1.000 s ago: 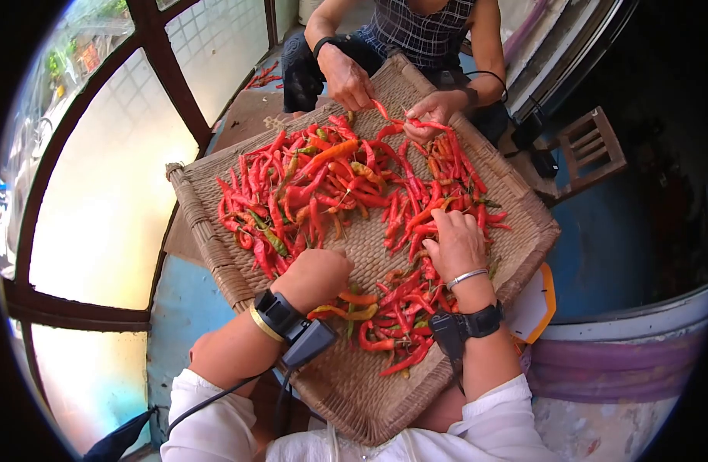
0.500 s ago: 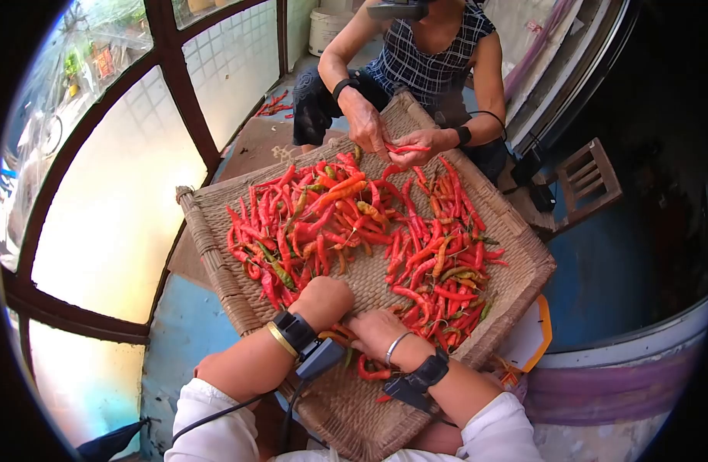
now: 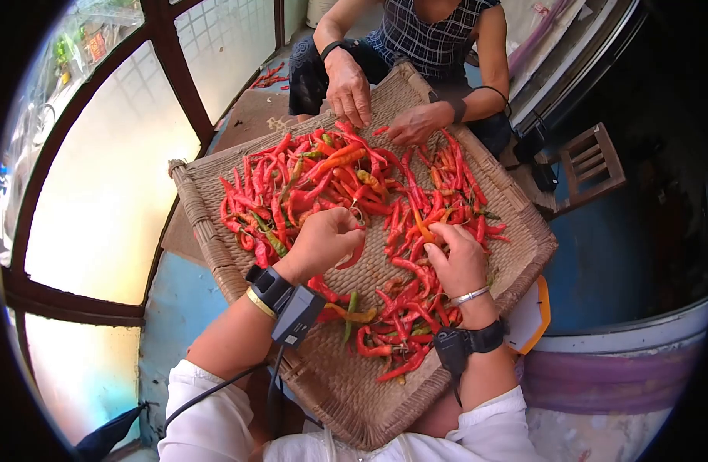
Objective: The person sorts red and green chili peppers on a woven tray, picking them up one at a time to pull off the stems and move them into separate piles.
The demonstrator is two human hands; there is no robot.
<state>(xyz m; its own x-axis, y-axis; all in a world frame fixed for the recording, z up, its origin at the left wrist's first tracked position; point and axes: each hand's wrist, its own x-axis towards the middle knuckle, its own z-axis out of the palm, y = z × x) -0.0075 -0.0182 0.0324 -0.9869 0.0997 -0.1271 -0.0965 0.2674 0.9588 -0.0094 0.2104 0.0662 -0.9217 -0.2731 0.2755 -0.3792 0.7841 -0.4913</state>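
Red chili peppers [image 3: 281,202], with a few orange and green ones, cover much of a shallow woven tray [image 3: 342,393]. My left hand [image 3: 323,240] is closed above the tray's middle, pinching a red chili pepper [image 3: 354,256] whose pale stem sticks up past the fingers. Over the right-hand heap, my right hand [image 3: 460,262] has thumb and fingers closed round an orange chili pepper [image 3: 424,226]. Below my hands, another pile of chili peppers [image 3: 404,319] lies on the near part of the tray.
Across the tray sits another person [image 3: 435,46], both hands over its far edge near a short red piece of pepper. A wooden chair [image 3: 592,163] stands at the right. A framed window [image 3: 100,192] runs along the left. More red peppers [image 3: 271,76] lie on the floor behind.
My hands have risen from the near edge and moved apart, each now with a pepper. More peppers lie on the near part. The other person's hands have separated and lowered.
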